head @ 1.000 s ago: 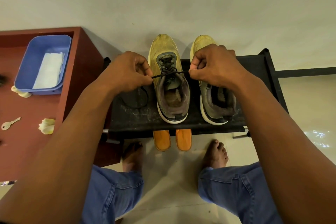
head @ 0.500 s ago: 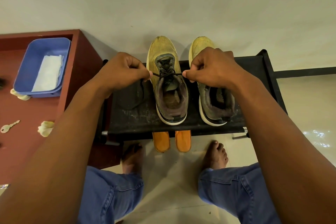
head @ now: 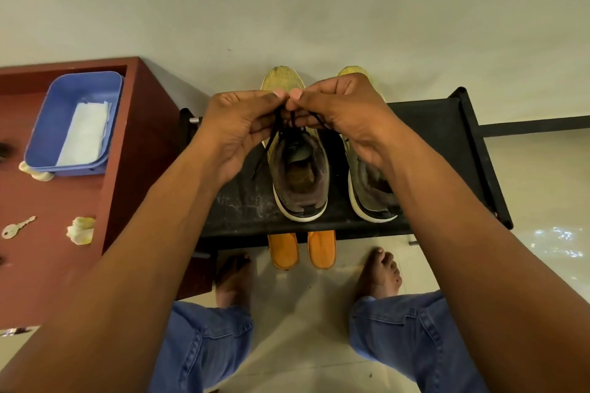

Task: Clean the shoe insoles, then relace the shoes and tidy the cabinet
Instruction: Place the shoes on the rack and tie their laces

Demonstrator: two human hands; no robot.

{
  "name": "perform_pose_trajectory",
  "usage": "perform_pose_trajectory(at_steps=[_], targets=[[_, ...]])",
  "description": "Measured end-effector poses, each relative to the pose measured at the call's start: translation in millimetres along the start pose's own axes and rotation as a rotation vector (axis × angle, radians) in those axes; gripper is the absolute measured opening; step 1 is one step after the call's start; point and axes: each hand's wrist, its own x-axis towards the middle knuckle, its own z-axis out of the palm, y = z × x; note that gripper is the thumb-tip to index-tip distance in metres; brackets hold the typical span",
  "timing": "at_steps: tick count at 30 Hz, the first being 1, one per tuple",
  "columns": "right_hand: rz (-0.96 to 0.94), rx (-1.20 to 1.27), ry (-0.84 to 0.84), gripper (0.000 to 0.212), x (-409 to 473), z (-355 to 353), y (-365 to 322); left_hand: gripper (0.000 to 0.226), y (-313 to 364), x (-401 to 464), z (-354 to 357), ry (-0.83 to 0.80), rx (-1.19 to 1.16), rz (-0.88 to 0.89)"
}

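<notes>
Black lace [head: 277, 128] ends, pulled taut sideways a moment before, were now pinched together above the left sneaker [head: 298, 166] on the rack [head: 447, 124] by left hand [head: 238, 128] and right hand [head: 346, 115] fingers, suggesting knot-tying had begun.

The person wears blue denim jeans [head: 412, 348] with visible seam stitching, at the bottom of the frame. Both forearms are bare, without sleeves. Both feet [head: 380, 271] are bare.
</notes>
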Motion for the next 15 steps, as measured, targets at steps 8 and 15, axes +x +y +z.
perform_pose_trajectory(at_steps=[8,15], targets=[[-0.003,-0.008,0.07,0.015,1,6,6,0.024,-3,0,1,0.04,0.068,0.018],[-0.033,-0.011,0.125,0.018,4,9,12,0.027,-7,-2,7,0.086,0.115,0.063]])
